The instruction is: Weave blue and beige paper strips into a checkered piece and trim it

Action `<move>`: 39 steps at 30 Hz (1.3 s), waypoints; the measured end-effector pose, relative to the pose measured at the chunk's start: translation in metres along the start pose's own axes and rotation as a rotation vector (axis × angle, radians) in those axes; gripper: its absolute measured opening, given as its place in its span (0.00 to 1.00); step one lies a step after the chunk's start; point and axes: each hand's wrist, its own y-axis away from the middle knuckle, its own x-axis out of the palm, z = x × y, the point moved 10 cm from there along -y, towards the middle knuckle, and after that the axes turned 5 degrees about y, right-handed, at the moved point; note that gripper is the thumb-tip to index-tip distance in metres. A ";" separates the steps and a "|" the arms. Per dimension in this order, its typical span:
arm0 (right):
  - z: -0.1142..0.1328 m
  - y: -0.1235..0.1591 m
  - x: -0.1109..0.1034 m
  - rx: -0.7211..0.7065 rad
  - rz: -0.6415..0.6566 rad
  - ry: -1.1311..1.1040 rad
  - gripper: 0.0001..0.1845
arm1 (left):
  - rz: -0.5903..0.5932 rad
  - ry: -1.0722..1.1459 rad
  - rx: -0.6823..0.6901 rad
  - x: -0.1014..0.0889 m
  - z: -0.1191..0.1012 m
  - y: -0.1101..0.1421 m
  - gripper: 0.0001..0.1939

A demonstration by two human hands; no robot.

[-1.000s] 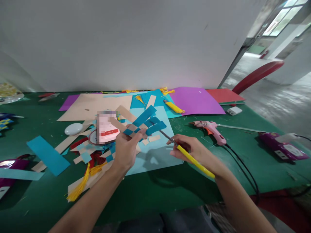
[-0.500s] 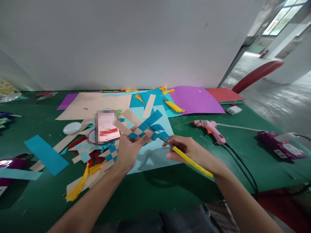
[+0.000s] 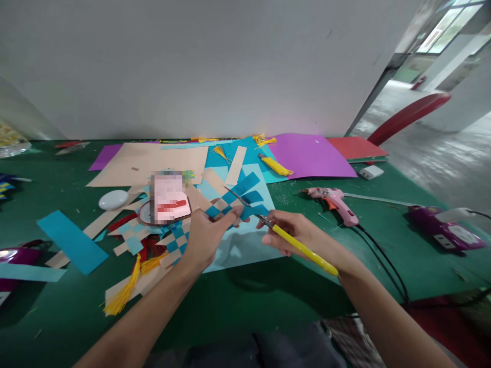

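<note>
My left hand point(image 3: 209, 230) pinches a woven piece of beige and blue paper strips point(image 3: 224, 206) over a pale blue sheet point(image 3: 255, 248). Loose blue strip ends fan out at its right side. My right hand point(image 3: 297, 232) is closed around a yellow-handled tool point(image 3: 305, 249) with a long, thin metal point. That point runs across the weave, partly covered by a blue strip; the exact kind of tool is unclear. Left of the weave lies a phone-like object point(image 3: 169, 197), its face blurred out. Checkered woven pieces point(image 3: 178, 240) lie below it.
A pink glue gun point(image 3: 332, 202) lies to the right, its cord trailing toward me. Behind are a yellow cutter point(image 3: 275, 165), a purple sheet point(image 3: 314, 156) and a beige sheet point(image 3: 161, 156). Yellow tassels point(image 3: 125, 291), a white oval object point(image 3: 113, 200) and a wide blue strip point(image 3: 72, 243) lie left.
The tool's metal point shows further up and left across the weave. The blue strip ends look flatter and less curled. Both hands keep their holds.
</note>
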 end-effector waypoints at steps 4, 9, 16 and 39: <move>-0.003 -0.001 0.001 0.009 0.003 -0.007 0.16 | 0.008 0.020 -0.020 0.004 -0.001 0.002 0.07; -0.003 -0.001 0.004 0.024 0.020 -0.014 0.17 | -0.015 0.008 -0.003 0.001 0.001 0.001 0.07; 0.008 0.001 0.000 -0.011 -0.050 0.062 0.15 | 0.006 0.042 -0.020 0.002 0.004 0.001 0.06; 0.007 0.000 -0.001 -0.041 -0.142 0.224 0.15 | -0.005 0.139 -0.096 0.006 0.007 0.004 0.08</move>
